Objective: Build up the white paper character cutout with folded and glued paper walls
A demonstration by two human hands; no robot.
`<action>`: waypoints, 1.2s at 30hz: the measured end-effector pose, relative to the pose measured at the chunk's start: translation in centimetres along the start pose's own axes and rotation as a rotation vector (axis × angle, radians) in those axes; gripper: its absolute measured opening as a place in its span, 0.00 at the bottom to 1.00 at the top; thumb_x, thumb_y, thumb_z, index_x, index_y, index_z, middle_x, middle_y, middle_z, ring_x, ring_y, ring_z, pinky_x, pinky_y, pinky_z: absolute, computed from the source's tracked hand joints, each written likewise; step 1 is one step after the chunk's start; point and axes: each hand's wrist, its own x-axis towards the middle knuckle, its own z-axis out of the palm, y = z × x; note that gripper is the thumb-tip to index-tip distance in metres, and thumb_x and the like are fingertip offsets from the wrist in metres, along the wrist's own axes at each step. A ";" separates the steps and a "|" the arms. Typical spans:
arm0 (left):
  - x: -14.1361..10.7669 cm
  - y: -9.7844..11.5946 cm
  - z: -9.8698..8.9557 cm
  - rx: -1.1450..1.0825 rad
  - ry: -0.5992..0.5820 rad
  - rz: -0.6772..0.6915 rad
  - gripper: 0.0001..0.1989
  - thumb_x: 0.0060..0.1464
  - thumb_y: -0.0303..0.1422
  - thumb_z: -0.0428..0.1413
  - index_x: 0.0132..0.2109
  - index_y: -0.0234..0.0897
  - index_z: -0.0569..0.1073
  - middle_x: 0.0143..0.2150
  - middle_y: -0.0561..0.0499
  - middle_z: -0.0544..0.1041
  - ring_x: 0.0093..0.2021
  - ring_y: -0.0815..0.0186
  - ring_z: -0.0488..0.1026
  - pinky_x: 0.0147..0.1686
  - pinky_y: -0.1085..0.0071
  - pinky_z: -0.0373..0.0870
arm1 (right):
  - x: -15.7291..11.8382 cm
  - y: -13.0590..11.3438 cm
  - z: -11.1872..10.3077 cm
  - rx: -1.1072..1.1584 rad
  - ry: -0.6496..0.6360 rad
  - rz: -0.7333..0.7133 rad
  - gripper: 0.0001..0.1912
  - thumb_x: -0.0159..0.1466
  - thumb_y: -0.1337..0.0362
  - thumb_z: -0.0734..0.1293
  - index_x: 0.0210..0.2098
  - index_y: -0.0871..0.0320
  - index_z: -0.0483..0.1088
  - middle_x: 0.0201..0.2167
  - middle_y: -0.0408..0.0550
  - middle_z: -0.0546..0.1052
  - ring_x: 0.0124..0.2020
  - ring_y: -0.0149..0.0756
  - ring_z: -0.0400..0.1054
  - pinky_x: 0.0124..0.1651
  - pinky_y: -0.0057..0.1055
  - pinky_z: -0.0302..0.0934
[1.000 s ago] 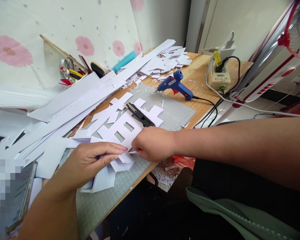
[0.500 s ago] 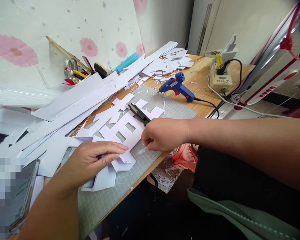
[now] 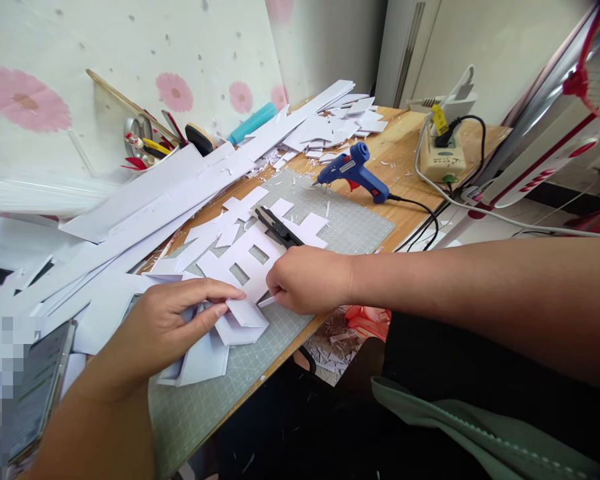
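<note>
My left hand [image 3: 167, 327] has its thumb and fingers closed at the edge of a folded white card piece [image 3: 245, 323] with angled flaps, on the grey cutting mat [image 3: 200, 413]. My right hand [image 3: 307, 280] is pinched, palm down, close to the right of that piece. A thin white card strip [image 3: 267, 302] pokes out from its fingertips. A black utility knife [image 3: 279, 228] lies just beyond the right hand, across a flat white card cutout [image 3: 220, 267] with rectangular openings. My right hand partly hides the knife's near end.
A blue glue gun [image 3: 355, 173] rests at the mat's far right, its cord running to a power strip [image 3: 443, 157]. Long white card strips [image 3: 195, 183] and scraps [image 3: 325, 133] lie along the back. A phone [image 3: 40, 387] stands at left, near a tool holder [image 3: 153, 157].
My right hand has moved a little left and nearer with the strip, while the knife stays put. My left hand has shifted slightly left, its fingertips now at the folded piece's edge.
</note>
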 end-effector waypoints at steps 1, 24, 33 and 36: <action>0.0 -0.1 0.0 0.005 0.018 -0.010 0.09 0.58 0.37 0.58 0.43 0.51 0.81 0.41 0.59 0.85 0.40 0.66 0.82 0.41 0.77 0.75 | 0.0 0.0 0.1 -0.002 0.000 -0.007 0.13 0.64 0.70 0.63 0.42 0.61 0.79 0.39 0.55 0.82 0.37 0.42 0.75 0.34 0.32 0.59; 0.0 0.4 -0.1 -0.060 0.156 -0.108 0.06 0.56 0.37 0.60 0.40 0.50 0.81 0.38 0.59 0.84 0.39 0.65 0.81 0.42 0.76 0.75 | -0.4 0.0 0.4 -0.143 -0.008 -0.081 0.11 0.64 0.71 0.64 0.37 0.60 0.80 0.34 0.54 0.82 0.30 0.37 0.72 0.29 0.31 0.53; -0.1 0.8 0.4 -0.134 0.261 -0.158 0.07 0.58 0.33 0.58 0.39 0.45 0.82 0.38 0.56 0.84 0.40 0.65 0.80 0.45 0.71 0.75 | -0.5 1.1 1.6 -0.167 0.235 -0.266 0.09 0.64 0.71 0.64 0.32 0.60 0.76 0.32 0.50 0.78 0.31 0.34 0.68 0.30 0.31 0.49; -0.2 1.0 0.3 -0.155 0.256 -0.153 0.07 0.58 0.32 0.58 0.40 0.44 0.82 0.39 0.56 0.84 0.41 0.65 0.80 0.46 0.71 0.75 | -0.3 1.0 1.7 -0.093 0.270 -0.246 0.10 0.66 0.69 0.63 0.32 0.60 0.76 0.31 0.50 0.78 0.31 0.34 0.67 0.32 0.31 0.52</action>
